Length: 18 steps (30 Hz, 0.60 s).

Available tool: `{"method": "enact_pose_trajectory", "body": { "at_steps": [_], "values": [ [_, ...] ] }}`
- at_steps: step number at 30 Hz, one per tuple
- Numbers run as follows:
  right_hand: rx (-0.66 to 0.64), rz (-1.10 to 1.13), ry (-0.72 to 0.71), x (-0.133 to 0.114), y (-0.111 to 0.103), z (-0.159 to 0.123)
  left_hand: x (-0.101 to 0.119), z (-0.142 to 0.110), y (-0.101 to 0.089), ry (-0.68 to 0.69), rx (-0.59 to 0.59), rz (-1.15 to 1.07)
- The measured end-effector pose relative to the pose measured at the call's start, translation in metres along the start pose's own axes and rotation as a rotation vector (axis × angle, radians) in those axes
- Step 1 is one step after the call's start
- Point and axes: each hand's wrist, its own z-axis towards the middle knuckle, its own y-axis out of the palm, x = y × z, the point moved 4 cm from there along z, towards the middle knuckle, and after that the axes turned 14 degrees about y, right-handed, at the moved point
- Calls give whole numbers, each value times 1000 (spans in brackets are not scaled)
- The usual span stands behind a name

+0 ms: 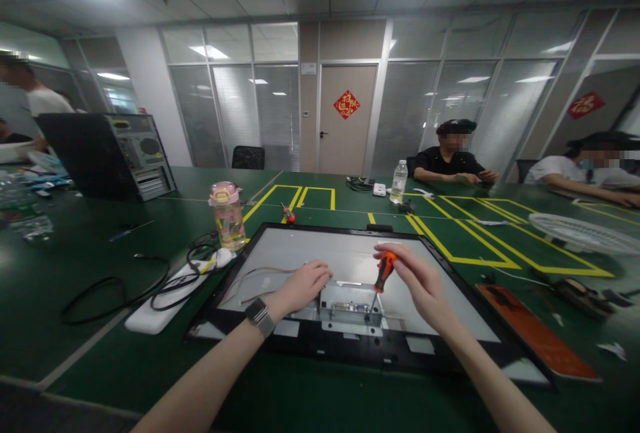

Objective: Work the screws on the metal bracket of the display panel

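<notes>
An orange-and-black screwdriver (385, 272) is in my right hand (420, 283), its handle between thumb and fingers. The shaft points down, with the tip at the right end of a silver metal housing (350, 310) that has ports along its front. My left hand (303, 284), with a watch on the wrist, is closed over the left end of this housing; its thumb is hidden. Beneath both hands lies a flat display panel (280, 243) with a black frame and a grey back. Thin wires (250, 273) run across the panel toward my left hand.
Left of the panel are a pink-lidded bottle (227, 216), a white power strip (167, 300) with black cables, and an open computer case (107, 156). A second screwdriver (289, 214) lies behind. To the right is an orange-brown tray (540, 333). Co-workers sit across the green table (350, 400).
</notes>
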Motion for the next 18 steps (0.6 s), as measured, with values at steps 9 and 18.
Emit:
{"method": "enact_pose_trajectory", "body": {
  "at_steps": [9,18],
  "values": [
    [81,144,47,7,3,-1,1,0,-1,5,9,-13],
    [4,205,114,9,7,-1,3,1,-1,12,3,-6]
  ]
}}
